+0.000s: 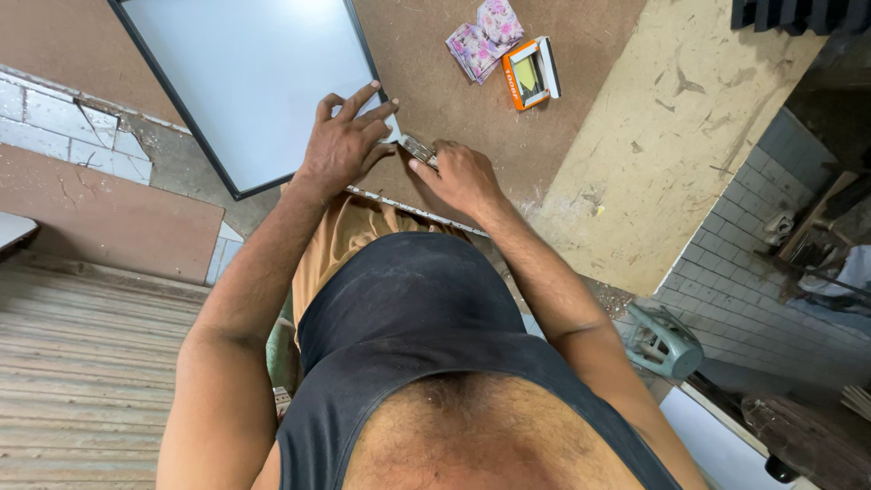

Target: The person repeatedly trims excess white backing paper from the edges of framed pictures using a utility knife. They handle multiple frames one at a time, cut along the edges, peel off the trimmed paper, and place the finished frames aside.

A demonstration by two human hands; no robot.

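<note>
A white panel in a thin black frame [245, 82] lies flat on a brown board table [454, 100]. My left hand [347, 141] rests on the panel's near right corner, fingers spread and pressing down. My right hand [463, 177] is just to the right of that corner, closed on a small metal tool [417, 150] whose tip touches the frame's corner. Both forearms reach forward over the table's near edge.
At the far side of the table lie an orange and white box [531, 73] and a pink floral packet [484, 38]. A bare pale board [671, 136] lies to the right. A grey plastic stool [667, 340] stands on the floor below right. Tiled walls are on both sides.
</note>
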